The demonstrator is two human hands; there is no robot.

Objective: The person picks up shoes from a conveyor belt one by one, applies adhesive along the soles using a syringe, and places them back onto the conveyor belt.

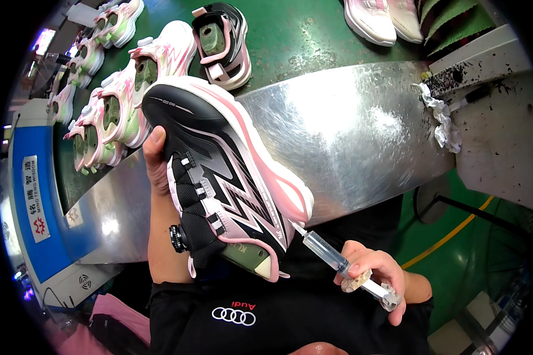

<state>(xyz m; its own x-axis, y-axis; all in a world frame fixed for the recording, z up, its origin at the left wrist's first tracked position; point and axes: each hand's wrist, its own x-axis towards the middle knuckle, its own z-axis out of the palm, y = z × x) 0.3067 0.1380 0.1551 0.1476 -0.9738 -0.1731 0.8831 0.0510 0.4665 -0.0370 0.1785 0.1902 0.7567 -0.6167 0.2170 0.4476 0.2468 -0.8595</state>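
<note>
Head view: at the centre of the frame the left hand [155, 160] has its grip clamped on a black-and-pink shoe [222, 177], tipped on its side above the shiny metal surface [361, 130], thumb pressed on the toe end. At lower right the right hand [376, 275] is closed around a clear syringe [331, 254] whose tip meets the seam between sole and upper near the heel. The tip could skid off that seam if the shoe tilts in the one-handed hold, or too hard a press could smear its contents over the pink sole edge. More pink shoes [115, 106] line the green belt [290, 35] at upper left.
</note>
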